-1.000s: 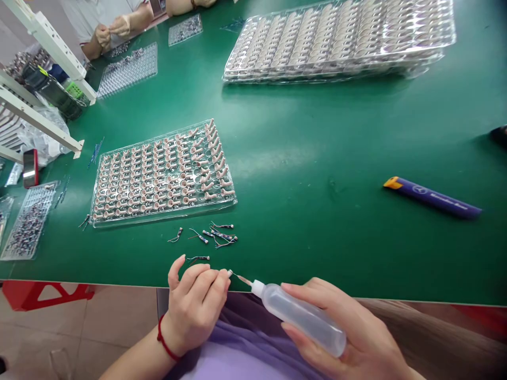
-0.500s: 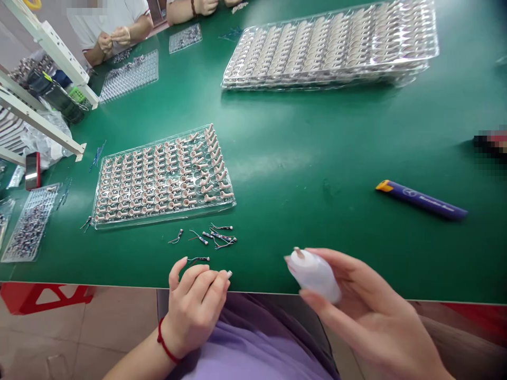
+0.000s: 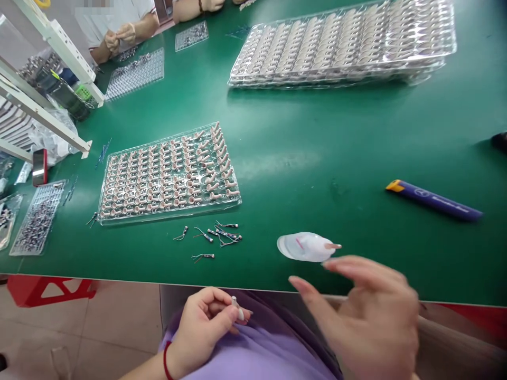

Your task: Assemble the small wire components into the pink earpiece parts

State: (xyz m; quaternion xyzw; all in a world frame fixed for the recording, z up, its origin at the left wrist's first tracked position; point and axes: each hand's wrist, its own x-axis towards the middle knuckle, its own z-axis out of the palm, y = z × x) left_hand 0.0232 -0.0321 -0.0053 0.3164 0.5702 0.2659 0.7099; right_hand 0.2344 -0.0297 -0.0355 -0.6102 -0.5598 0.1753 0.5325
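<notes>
Low over my lap, my left hand (image 3: 206, 324) pinches a small white stemmed part (image 3: 238, 307) between thumb and fingers; it resembles an earbud housing, and fingers cover some of it. My right hand (image 3: 368, 311) is empty, thumb and fingers apart, just in front of a white squeeze bottle (image 3: 303, 246). The bottle lies on its side with its narrow brownish tip to the right. Several small wired components (image 3: 224, 235) lie left of the bottle, one component (image 3: 204, 256) nearer the edge. Behind them sits a clear tray (image 3: 170, 214) of pinkish-beige stemmed housings.
A blue cutter with a yellow end (image 3: 433, 199) lies on the right of the green table (image 3: 277, 142). Stacked clear trays (image 3: 340, 50) stand at the back. At left are a phone (image 3: 39, 167), a parts tray (image 3: 37, 219) and a white frame (image 3: 51, 121). A co-worker's hands (image 3: 119, 37) work far left.
My right hand has let go of the white bottle, which now lies on the table. My left hand has drawn down and right toward my lap and turned, showing the small white part.
</notes>
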